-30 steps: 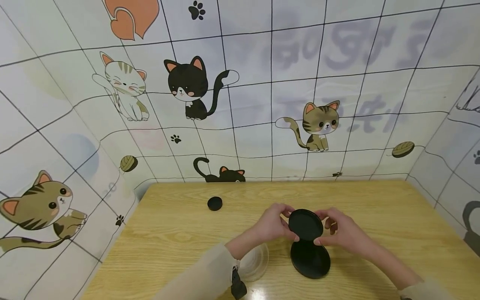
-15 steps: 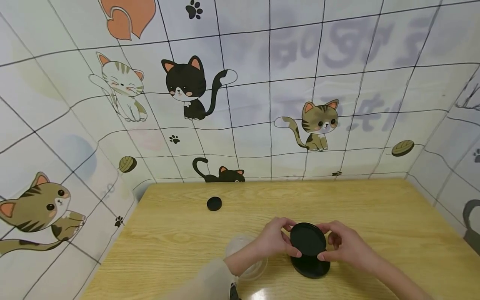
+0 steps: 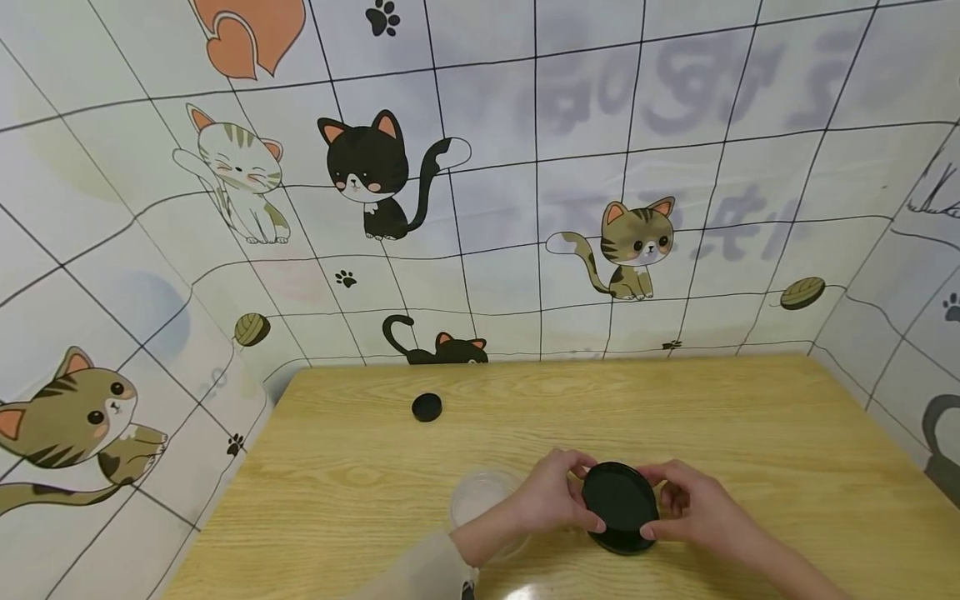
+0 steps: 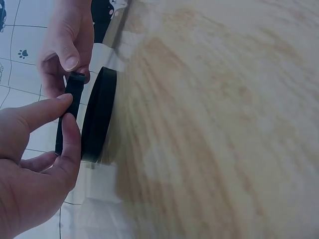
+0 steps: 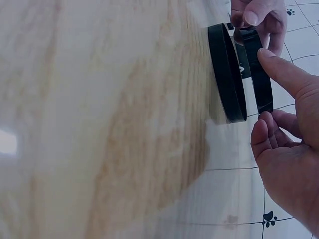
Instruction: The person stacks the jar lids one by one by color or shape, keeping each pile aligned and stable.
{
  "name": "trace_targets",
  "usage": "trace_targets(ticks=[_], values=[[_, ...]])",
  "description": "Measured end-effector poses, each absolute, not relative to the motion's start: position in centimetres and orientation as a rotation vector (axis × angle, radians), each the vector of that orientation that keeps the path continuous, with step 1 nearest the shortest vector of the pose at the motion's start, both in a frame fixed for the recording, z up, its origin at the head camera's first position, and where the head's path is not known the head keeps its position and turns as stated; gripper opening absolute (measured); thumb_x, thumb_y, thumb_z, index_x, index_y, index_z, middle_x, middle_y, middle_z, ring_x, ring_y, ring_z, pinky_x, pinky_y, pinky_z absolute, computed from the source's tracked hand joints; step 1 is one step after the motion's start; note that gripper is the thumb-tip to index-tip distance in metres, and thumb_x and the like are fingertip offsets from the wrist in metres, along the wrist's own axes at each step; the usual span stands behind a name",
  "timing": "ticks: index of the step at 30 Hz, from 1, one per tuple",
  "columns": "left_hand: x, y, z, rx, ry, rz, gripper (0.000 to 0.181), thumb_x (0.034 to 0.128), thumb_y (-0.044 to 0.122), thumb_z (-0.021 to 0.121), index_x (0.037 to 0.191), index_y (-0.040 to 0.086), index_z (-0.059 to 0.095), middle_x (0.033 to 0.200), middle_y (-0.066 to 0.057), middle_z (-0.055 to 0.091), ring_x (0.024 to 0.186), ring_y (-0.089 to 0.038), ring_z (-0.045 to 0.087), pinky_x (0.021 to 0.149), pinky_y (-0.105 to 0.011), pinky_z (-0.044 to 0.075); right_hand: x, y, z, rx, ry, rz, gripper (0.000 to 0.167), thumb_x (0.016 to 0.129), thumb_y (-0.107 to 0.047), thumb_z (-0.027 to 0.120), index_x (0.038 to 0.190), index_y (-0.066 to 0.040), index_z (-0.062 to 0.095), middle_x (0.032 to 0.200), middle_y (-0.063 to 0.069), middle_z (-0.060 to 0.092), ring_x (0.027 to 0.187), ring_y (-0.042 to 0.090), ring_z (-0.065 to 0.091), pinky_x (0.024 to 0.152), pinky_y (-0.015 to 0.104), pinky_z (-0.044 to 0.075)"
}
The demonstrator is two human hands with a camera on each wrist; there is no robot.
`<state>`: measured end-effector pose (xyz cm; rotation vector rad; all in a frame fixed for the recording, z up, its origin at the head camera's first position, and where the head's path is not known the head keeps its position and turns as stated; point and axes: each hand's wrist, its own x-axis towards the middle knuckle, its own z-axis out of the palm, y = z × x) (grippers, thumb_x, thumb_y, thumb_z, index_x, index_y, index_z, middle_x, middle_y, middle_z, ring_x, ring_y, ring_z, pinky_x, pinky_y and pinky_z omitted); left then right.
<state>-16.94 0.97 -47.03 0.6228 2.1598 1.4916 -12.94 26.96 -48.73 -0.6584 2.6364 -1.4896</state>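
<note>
Both the left hand (image 3: 552, 498) and the right hand (image 3: 697, 510) pinch opposite edges of a black round plastic-looking disc (image 3: 618, 498). Its broad face looks up, nearly level, its width running between hands, just above a larger black round dish (image 5: 227, 74) on the light-brown wooden table (image 3: 360, 475).

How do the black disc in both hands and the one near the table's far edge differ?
The held disc looks larger than the far disc. The held disc is gripped by the left hand and right hand; no hand touches the far disc. The held disc is up off the table, above a lower disc; the far disc lies on the table. Both are black and round.
</note>
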Motion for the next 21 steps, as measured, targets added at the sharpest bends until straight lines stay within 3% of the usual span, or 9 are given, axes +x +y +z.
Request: trace_targets(ticks=[12, 21], values=[[-16.8, 1.1, -47.9, 0.658, 2.211, 1.443, 0.068, 0.0709, -0.006, 0.09, 0.131, 0.003, 0.059, 0.104, 0.0, 0.045, 0.067, 0.001, 0.061, 0.061, -0.016, 0.05, -12.5, 26.8, -49.1, -0.598, 2.628, -1.496, 0.063, 0.078, -0.011, 0.09, 0.13, 0.007, 0.06, 0.097, 0.004, 0.056, 0.073, 0.014, 0.051, 0.058, 0.026, 0.045], [-16.6, 1.0, -48.1, 0.677, 2.257, 1.409, 0.069, 0.0697, -0.004, 0.091, 0.13, 0.003, 0.06, 0.102, 0.001, 0.046, 0.065, 0.001, 0.06, 0.068, -0.016, 0.049, -12.4, 26.6, -49.0, -0.557, 2.621, -1.472, 0.065, 0.077, -0.012, 0.091, 0.131, 0.007, 0.06, 0.097, 0.005, 0.055, 0.074, 0.013, 0.05, 0.059, 0.026, 0.045]])
